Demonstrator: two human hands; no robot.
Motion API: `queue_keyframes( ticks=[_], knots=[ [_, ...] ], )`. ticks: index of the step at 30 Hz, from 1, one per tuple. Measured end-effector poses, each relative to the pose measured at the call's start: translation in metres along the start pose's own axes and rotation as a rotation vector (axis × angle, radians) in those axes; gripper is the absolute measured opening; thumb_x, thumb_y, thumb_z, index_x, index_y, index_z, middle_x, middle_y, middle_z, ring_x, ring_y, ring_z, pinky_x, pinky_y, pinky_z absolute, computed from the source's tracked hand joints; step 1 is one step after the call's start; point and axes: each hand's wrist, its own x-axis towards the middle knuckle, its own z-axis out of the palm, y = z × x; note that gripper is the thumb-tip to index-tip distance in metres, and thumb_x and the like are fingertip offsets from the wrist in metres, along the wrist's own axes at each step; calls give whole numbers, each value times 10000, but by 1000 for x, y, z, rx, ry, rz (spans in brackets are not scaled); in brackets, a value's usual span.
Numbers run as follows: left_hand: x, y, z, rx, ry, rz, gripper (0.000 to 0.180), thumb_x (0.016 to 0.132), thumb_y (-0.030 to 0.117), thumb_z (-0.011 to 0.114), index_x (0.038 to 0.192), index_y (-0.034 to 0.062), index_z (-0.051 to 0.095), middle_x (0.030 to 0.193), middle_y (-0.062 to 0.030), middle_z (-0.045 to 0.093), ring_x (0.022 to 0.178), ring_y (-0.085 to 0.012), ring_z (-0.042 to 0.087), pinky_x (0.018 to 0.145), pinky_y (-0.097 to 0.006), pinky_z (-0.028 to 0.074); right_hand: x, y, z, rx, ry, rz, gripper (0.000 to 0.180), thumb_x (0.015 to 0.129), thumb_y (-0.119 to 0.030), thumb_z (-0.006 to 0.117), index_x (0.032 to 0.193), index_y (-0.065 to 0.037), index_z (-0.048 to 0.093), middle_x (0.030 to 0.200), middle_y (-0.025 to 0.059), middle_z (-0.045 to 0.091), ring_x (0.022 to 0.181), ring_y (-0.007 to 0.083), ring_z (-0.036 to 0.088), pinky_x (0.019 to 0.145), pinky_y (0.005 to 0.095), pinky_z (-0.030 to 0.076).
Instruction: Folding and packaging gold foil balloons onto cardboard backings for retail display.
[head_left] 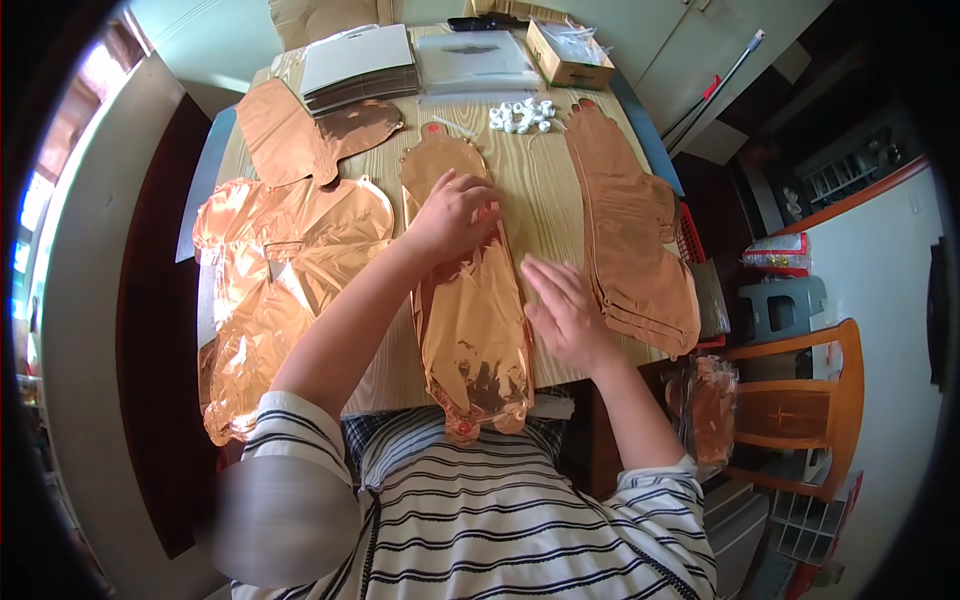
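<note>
A long, folded copper-coloured foil balloon (472, 335) lies lengthwise in front of me, its near end reaching the table's front edge. My left hand (455, 215) is on its upper part, fingers curled over the right side of the foil; the thumb is mostly hidden. My right hand (565, 312) is just right of the balloon's lower half, with fingers stretched out and nothing in them. On the left, a shiny, crinkled foil balloon (310, 235) is spread out below a flatter one (275, 135). To the right lies a neat stack of flat foil balloons (635, 235).
Across the wooden table (545, 210), a stack of white-topped sheets (358, 62), clear plastic bags (475, 60) and an open carton (572, 60) stand at the back. Small white pieces (522, 115) lie before them. A wooden chair (795, 410) is at the right.
</note>
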Motion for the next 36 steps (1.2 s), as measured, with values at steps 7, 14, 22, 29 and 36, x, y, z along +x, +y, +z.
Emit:
queue_keyframes(
  ticks=[7, 14, 22, 29, 36],
  knots=[
    [-81, 39, -26, 397, 35, -181, 759, 957, 466, 606, 1475, -59, 429, 1548, -268, 406, 1485, -410, 320, 1219, -555, 204, 24, 5, 24, -259, -233, 87, 681, 1043, -401, 502, 1577, -26, 307, 1659, 184, 257, 1543, 363, 208, 1254, 514, 119],
    [-109, 47, -25, 400, -206, -290, 918, 957, 624, 501, 1536, -67, 333, 1616, -291, 281, 1539, -417, 204, 1243, -550, 114, 23, 1, 25, -282, -317, 151, 749, 1049, -496, 429, 1609, -40, 230, 1690, 174, 163, 1565, 361, 121, 1257, 526, 63],
    [-106, 52, -25, 414, -239, -344, 952, 940, 640, 518, 1558, -49, 297, 1630, -302, 235, 1546, -453, 134, 1247, -561, 75, 22, -3, 27, -306, -326, 171, 771, 1039, -515, 434, 1605, -30, 237, 1688, 177, 165, 1562, 365, 121, 1253, 545, 72],
    [-108, 51, -24, 458, -183, -289, 936, 941, 636, 520, 1545, -51, 321, 1611, -318, 262, 1521, -461, 214, 1231, -571, 138, 22, -3, 26, -280, -287, 148, 776, 1015, -460, 524, 1597, -21, 254, 1678, 187, 197, 1552, 383, 153, 1244, 558, 96],
    [-108, 48, -19, 409, -159, -283, 950, 931, 649, 520, 1540, -56, 332, 1595, -334, 282, 1517, -457, 227, 1227, -577, 143, 27, -5, 22, -242, -273, 150, 765, 996, -409, 578, 1581, -11, 286, 1669, 195, 218, 1541, 396, 176, 1237, 560, 123]
  ],
)
